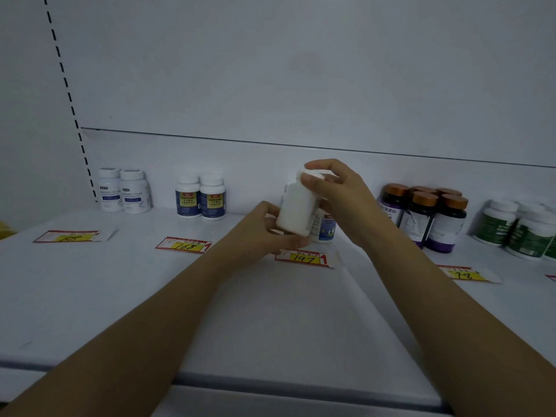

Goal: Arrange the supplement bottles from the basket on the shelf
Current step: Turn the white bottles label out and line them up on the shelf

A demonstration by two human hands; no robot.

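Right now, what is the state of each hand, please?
Left hand: grips the lower end of the white plastic supplement bottle.
Right hand: grips the same bottle at its cap.

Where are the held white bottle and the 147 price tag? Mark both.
white bottle [296,209]: head view, plain side of its body.
147 price tag [302,258]: head view, its yellow patch.

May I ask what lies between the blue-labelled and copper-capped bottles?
Held white bottle, left hand, right hand, a second bottle behind; head view.
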